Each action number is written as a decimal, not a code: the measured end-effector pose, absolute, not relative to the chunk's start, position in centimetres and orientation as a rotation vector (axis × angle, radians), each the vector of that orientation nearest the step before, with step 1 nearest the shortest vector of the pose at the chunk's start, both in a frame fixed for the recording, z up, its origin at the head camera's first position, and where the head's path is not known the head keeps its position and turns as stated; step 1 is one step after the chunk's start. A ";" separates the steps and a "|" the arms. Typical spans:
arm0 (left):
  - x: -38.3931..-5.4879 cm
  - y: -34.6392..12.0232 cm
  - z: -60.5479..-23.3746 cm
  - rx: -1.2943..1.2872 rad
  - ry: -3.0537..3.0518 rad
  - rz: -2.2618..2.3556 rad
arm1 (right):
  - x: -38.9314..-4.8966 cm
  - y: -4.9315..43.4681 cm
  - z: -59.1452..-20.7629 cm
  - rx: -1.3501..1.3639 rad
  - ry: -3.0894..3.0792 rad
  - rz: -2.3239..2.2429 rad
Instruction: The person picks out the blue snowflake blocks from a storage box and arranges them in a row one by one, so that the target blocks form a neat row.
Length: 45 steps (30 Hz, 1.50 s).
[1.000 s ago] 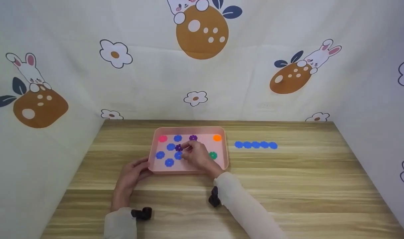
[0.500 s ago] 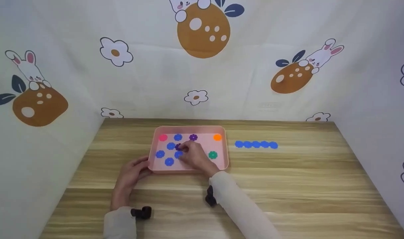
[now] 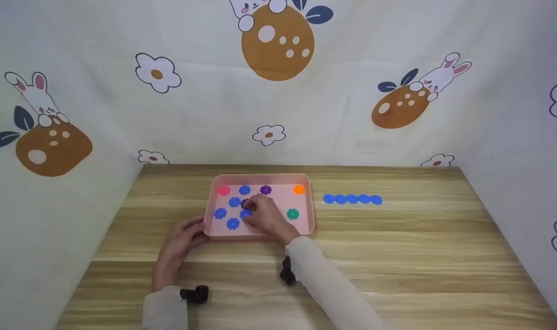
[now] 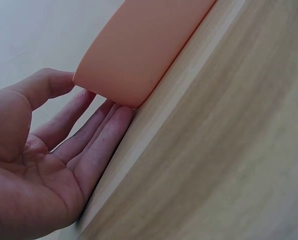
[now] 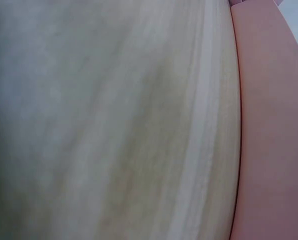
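In the head view my right hand (image 3: 265,215) is inside a pink tray (image 3: 260,237), over a purple flower-shaped disc (image 3: 244,202) and a blue one (image 3: 245,214). Its bent fingers partly cover both discs, and whether they pinch one is hidden. The right wrist view leaves the hand out of sight. At the tray's near left corner, my left hand (image 3: 180,240) touches the outside. The left wrist view shows its extended fingers (image 4: 109,132) against the pink wall and one fingertip at the rim. Blue discs (image 3: 232,223) lie left of the right hand.
Also in the tray are a pink disc (image 3: 224,190), another purple disc (image 3: 265,189), an orange disc (image 3: 298,189) and a green disc (image 3: 292,214). Right of the tray, a row of blue discs (image 3: 352,199) lies on the wooden table (image 3: 411,256). A patterned cloth (image 3: 205,114) stands behind.
My right hand has moved slightly left and lower, and its fingers cover more of the purple disc. The left hand stays at the tray corner. The discs look unmoved.
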<state>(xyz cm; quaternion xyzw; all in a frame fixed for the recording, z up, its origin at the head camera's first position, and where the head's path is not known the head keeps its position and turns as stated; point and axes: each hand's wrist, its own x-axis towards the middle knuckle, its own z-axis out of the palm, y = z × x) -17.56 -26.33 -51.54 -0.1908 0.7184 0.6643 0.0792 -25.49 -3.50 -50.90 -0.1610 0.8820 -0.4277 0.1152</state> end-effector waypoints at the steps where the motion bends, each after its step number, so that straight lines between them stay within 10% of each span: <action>1: -17.6 -26.3 -51.6 -0.570 2.151 1.986 | -25.5 -3.5 -50.9 -0.464 2.584 -1.246; 45: -17.6 -26.5 -51.7 -0.523 2.116 2.035 | -26.2 1.2 -48.1 -0.555 2.703 -1.298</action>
